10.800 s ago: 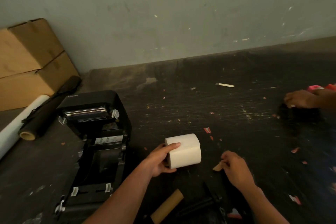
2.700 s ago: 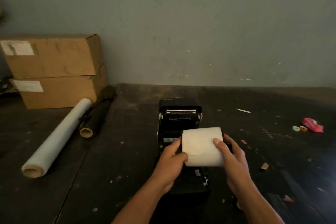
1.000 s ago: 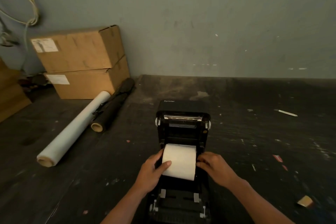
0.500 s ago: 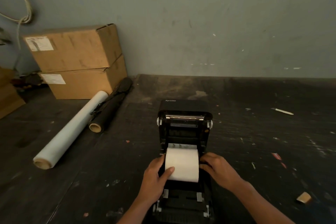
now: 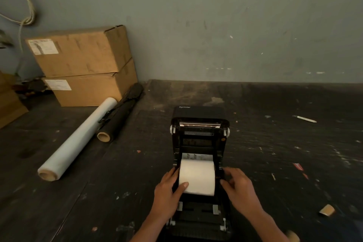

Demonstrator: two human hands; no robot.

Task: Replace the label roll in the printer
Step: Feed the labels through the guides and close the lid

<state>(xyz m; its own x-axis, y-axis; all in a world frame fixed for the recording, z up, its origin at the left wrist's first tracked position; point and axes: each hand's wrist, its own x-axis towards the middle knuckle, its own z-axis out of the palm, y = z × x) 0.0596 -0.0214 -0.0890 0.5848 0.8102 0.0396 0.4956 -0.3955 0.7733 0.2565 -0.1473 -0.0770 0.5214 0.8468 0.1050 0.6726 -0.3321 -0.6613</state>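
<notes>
A black label printer [image 5: 199, 133] stands on the dark table with its lid raised towards the far wall. A white label roll [image 5: 196, 177] lies crosswise in its open bay. My left hand [image 5: 167, 192] grips the roll's left end, thumb lying across the front of the paper. My right hand [image 5: 238, 188] is at the roll's right end, fingers curled against the bay's right side. Whether those fingers hold the roll or a holder part is hidden.
Two stacked cardboard boxes [image 5: 82, 65] stand at the far left by the wall. A clear film roll [image 5: 76, 141] and a black roll [image 5: 119, 114] lie left of the printer. A white stick [image 5: 304, 119] and a cardboard scrap [image 5: 327, 210] lie on the right.
The roll has come down from above the printer into its bay. Over the last half second both hands stay at its ends and the roll sits slightly lower.
</notes>
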